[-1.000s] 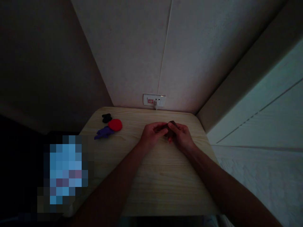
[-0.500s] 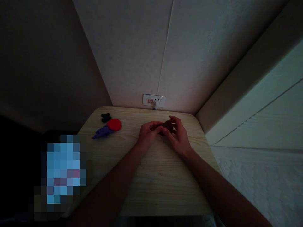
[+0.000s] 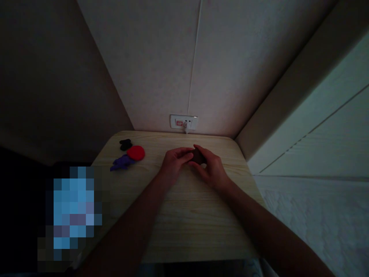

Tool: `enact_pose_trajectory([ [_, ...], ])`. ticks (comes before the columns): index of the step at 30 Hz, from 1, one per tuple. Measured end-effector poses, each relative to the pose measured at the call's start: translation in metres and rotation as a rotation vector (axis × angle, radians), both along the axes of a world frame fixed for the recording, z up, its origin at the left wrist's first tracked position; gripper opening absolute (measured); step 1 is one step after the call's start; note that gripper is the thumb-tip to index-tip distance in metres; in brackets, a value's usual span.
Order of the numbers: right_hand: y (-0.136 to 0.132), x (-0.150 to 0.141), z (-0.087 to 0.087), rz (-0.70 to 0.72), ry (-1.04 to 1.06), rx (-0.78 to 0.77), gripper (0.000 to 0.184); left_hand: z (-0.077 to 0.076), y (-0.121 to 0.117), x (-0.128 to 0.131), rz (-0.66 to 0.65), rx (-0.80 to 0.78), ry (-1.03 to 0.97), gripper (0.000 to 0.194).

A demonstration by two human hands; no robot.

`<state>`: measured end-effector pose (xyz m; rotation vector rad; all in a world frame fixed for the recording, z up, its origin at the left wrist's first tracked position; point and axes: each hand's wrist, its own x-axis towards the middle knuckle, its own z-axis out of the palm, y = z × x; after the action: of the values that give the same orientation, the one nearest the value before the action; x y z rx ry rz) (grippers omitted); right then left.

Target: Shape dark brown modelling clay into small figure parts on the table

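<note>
Between my two hands is a flattened piece of dark brown modelling clay (image 3: 198, 156), held just above the wooden tabletop. My left hand (image 3: 174, 163) pinches its left edge, thumb on top and fingers behind. From the other side, my right hand (image 3: 213, 167) grips the clay with thumb and fingers curved round its edge. Part of the piece is hidden by the fingers. To the left on the table lie a red disc (image 3: 136, 153), an irregular purple piece (image 3: 122, 162) touching it, and a small black lump (image 3: 125, 144) behind them.
The light wooden table (image 3: 173, 227) has rounded back corners and stands against a wall. A socket (image 3: 183, 122) with a plug in it sits just above the back edge. A pale cabinet (image 3: 314, 134) rises at the right. A blurred-out bluish patch (image 3: 74, 207) covers the lower left.
My right hand's fingers have closed in from a spread pose around the clay, which now shows as a broader flat face. The view has shifted slightly; the pieces on the left lie unmoved.
</note>
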<state>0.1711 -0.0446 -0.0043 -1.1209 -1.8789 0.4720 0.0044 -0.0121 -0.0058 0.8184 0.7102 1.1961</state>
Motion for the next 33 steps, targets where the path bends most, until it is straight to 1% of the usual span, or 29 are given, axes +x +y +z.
enact_pose_trajectory([
  [2,-0.002,-0.002,0.004,0.002,-0.080,0.016,0.048,0.001,-0.001,-0.001,-0.003,0.000,0.006,0.034],
  [4,-0.003,-0.004,0.006,-0.006,-0.164,-0.010,0.035,0.001,0.000,-0.002,0.007,0.007,0.043,0.033],
  [7,-0.003,-0.007,0.007,-0.042,-0.309,-0.090,0.022,-0.001,0.001,-0.002,0.042,0.086,0.195,0.026],
  [10,-0.002,-0.008,0.008,-0.087,-0.435,-0.150,0.017,-0.003,0.002,-0.002,0.072,0.233,0.346,0.022],
  [12,0.000,-0.007,0.009,-0.114,-0.476,-0.165,0.015,-0.003,0.001,-0.001,0.101,0.316,0.400,0.025],
  [14,0.001,-0.007,0.010,-0.121,-0.482,-0.167,0.015,-0.004,-0.001,0.001,0.108,0.365,0.421,0.030],
  [15,0.002,-0.007,0.010,-0.113,-0.479,-0.165,0.014,-0.004,-0.003,0.002,0.093,0.376,0.420,0.033],
  [19,0.004,-0.008,0.008,-0.077,-0.520,-0.145,0.013,-0.007,-0.010,0.010,-0.043,0.384,0.416,0.040],
  [21,0.005,-0.009,0.007,-0.093,-0.542,-0.134,0.012,-0.009,-0.013,0.014,-0.068,0.384,0.436,0.042],
  [22,0.006,-0.009,0.007,-0.104,-0.523,-0.136,0.013,-0.009,-0.014,0.016,-0.067,0.383,0.447,0.042],
  [24,0.006,-0.009,0.007,-0.095,-0.418,-0.166,0.015,-0.009,-0.015,0.018,-0.046,0.370,0.463,0.041],
  [26,0.004,-0.009,0.006,-0.027,-0.282,-0.205,0.018,-0.006,-0.015,0.019,0.003,0.337,0.446,0.041],
  [27,0.003,-0.009,0.006,0.017,-0.226,-0.213,0.023,-0.004,-0.014,0.019,0.033,0.317,0.426,0.040],
  [29,0.000,-0.010,0.004,0.096,-0.132,-0.188,0.045,-0.001,-0.014,0.019,0.093,0.284,0.375,0.039],
  [31,-0.003,-0.011,0.002,0.164,-0.044,-0.123,0.068,0.001,-0.014,0.020,0.117,0.248,0.308,0.040],
  [33,-0.004,-0.013,-0.002,0.225,0.008,-0.072,0.077,0.001,-0.014,0.020,0.097,0.207,0.241,0.045],
])
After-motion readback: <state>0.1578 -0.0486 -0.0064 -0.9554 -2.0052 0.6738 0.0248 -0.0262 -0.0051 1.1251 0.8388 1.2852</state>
